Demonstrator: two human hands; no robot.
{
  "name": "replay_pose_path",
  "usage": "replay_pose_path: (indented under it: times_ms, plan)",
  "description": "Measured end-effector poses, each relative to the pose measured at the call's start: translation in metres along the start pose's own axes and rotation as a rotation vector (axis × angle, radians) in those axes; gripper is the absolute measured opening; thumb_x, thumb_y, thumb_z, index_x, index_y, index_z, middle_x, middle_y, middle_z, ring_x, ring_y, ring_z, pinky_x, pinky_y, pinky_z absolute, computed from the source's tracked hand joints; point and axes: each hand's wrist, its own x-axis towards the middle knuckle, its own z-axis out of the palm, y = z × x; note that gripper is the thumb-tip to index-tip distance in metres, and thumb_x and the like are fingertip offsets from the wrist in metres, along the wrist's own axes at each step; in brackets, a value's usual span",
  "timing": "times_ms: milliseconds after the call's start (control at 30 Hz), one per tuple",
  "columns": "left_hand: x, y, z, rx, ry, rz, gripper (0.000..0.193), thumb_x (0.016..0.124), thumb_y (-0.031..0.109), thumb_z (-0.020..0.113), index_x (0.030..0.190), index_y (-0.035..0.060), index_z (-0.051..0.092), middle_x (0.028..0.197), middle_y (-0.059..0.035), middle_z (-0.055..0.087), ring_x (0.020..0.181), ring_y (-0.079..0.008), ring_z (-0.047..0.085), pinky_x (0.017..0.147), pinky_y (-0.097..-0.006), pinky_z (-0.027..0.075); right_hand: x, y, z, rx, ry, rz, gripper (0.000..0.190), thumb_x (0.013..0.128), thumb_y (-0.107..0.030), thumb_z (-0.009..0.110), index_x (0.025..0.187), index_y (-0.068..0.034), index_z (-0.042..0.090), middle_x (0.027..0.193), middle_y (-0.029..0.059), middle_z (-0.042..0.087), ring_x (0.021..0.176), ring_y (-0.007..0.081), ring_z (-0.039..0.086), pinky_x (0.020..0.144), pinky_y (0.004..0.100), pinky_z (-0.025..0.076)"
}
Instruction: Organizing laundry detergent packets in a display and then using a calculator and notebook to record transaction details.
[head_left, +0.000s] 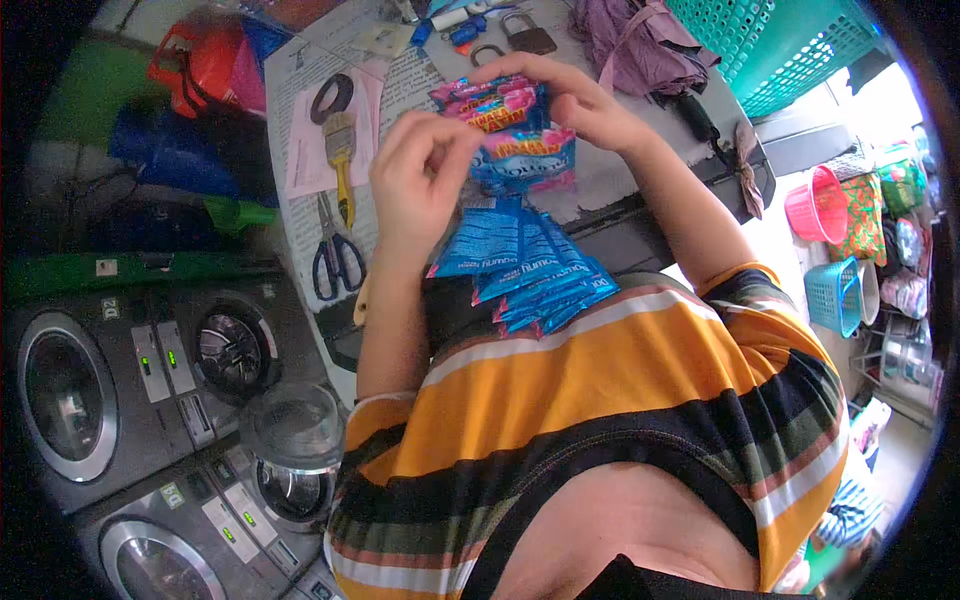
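A strip of joined Downy sachets (521, 157) in blue and pink foil lies folded between my hands at the table's near side. My left hand (427, 169) pinches its left edge with thumb and fingertips. Curled around the upper right of the folded stack is my right hand (592, 109), its fingers over the top edge. More blue sachets (536, 262) show their printed backs and fan out over the table's near edge, down against my striped shirt (525, 375). Whether these join the upper stack is hard to tell.
On the paper-covered table (300, 71) lie scissors (334, 255), a paintbrush (341, 157), a dark tape roll (332, 99), a padlock (531, 37) and a folded purple umbrella (637, 37). A green basket (780, 45) stands at upper right. Front-loading machines (67, 397) line the left.
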Motion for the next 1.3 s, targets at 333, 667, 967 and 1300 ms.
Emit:
replay_pose_path:
  times_ms: [333, 667, 967, 1300]
  plan:
    - [-0.006, -0.011, -0.027, -0.574, -0.109, -0.339, 0.031, 0.085, 0.009, 0.075, 0.111, -0.0014, 0.063, 0.113, -0.0094, 0.064, 0.091, -0.0131, 0.064, 0.070, -0.0270, 0.050, -0.002, 0.007, 0.001, -0.137, 0.081, 0.098, 0.053, 0.086, -0.011, 0.074, 0.134, -0.005, 0.054, 0.133, 0.0068, 0.056, 0.126, 0.0170, 0.050, 0.108, 0.0323, 0.038]
    - [-0.031, -0.038, -0.041, -0.342, -0.614, -0.259, 0.023, 0.077, 0.004, 0.074, 0.100, 0.0088, 0.072, 0.094, -0.0031, 0.058, 0.083, -0.0105, 0.058, 0.068, -0.0231, 0.045, -0.001, 0.024, 0.024, -0.108, 0.431, 0.057, 0.049, 0.086, -0.002, 0.071, 0.131, -0.003, 0.053, 0.129, 0.0073, 0.058, 0.118, 0.0147, 0.055, 0.102, 0.0293, 0.043]
    - [-0.030, -0.047, 0.004, -0.560, -0.160, -0.523, 0.018, 0.088, 0.006, 0.073, 0.089, 0.0025, 0.056, 0.083, -0.0017, 0.061, 0.060, -0.0073, 0.061, 0.053, -0.0215, 0.049, -0.005, 0.025, 0.045, 0.061, 0.523, 0.063, 0.036, 0.097, -0.008, 0.060, 0.132, -0.003, 0.050, 0.122, 0.0040, 0.058, 0.112, 0.0087, 0.053, 0.098, 0.0270, 0.044]
    - [-0.028, -0.046, -0.007, -0.492, -0.108, -0.569, 0.030, 0.082, 0.008, 0.079, 0.096, 0.0046, 0.052, 0.093, -0.0058, 0.059, 0.080, -0.0157, 0.067, 0.067, -0.0291, 0.056, -0.003, 0.021, 0.037, -0.187, 0.390, -0.045, 0.048, 0.096, -0.020, 0.064, 0.138, -0.004, 0.046, 0.131, 0.0078, 0.055, 0.120, 0.0148, 0.052, 0.106, 0.0311, 0.039]
